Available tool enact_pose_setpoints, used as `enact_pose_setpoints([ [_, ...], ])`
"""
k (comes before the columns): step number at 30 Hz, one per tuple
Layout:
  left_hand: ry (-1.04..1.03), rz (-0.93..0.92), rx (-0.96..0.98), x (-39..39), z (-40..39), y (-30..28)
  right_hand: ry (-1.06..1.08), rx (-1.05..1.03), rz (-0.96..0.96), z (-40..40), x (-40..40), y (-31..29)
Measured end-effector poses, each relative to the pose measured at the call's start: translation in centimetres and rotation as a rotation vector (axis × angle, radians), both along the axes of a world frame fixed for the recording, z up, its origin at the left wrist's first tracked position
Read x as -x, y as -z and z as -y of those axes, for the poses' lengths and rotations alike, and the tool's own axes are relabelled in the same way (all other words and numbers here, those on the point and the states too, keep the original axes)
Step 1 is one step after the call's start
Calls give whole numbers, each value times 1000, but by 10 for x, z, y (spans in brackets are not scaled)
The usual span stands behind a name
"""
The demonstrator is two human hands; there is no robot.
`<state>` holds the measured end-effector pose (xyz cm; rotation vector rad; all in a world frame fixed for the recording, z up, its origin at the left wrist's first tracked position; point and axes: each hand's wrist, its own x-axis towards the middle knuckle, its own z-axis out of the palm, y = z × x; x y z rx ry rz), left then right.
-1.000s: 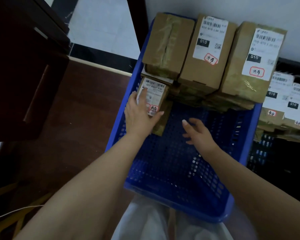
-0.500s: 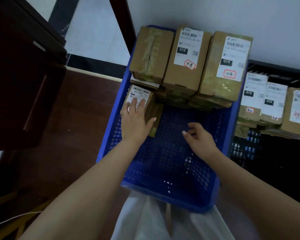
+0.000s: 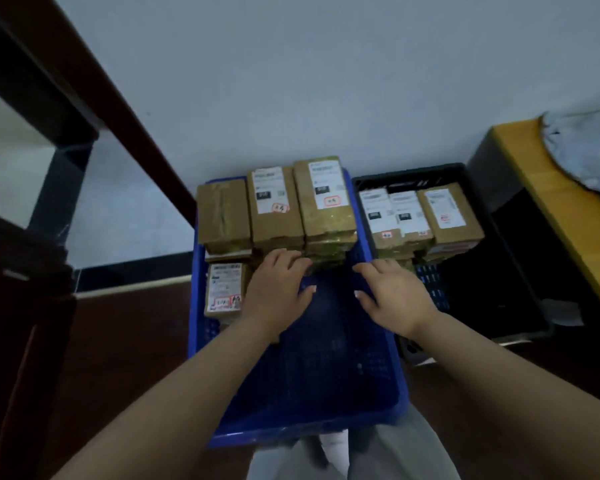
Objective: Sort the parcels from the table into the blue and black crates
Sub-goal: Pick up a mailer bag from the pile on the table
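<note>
Hovering over the blue crate [image 3: 201, 344], both hands — left hand [image 3: 277, 295], right hand [image 3: 392, 297] — are relaxed, holding nothing; the small parcel [image 3: 224, 287] lies at its left wall. Next, likely — fetch another from the bench [image 3: 548, 188].

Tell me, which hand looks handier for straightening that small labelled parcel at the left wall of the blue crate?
Probably the left hand: it hangs right beside the small parcel in the blue crate, holding nothing. The right hand is toward the black crate.
</note>
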<state>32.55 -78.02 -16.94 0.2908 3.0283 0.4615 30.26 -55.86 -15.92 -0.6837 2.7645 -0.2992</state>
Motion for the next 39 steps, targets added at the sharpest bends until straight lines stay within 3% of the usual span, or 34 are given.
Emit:
enact_pose_setpoints([
  [8, 366, -145, 82, 36, -39, -90, 205, -40, -273, -45, -36, -83],
  [19, 817, -356, 131, 42, -215, -216, 537, -144, -502, -175, -89, -195],
  [24, 909, -421, 156, 29, -308, -252, 655, -113, -589, -249, -114, -231],
  [34, 976, -435, 168, -26, -521, -286, 749, -208, -569, -447, -209, -270],
  [39, 1000, -408, 152, -52, -595, -280, 774, -201, -568, -524, -243, -273],
])
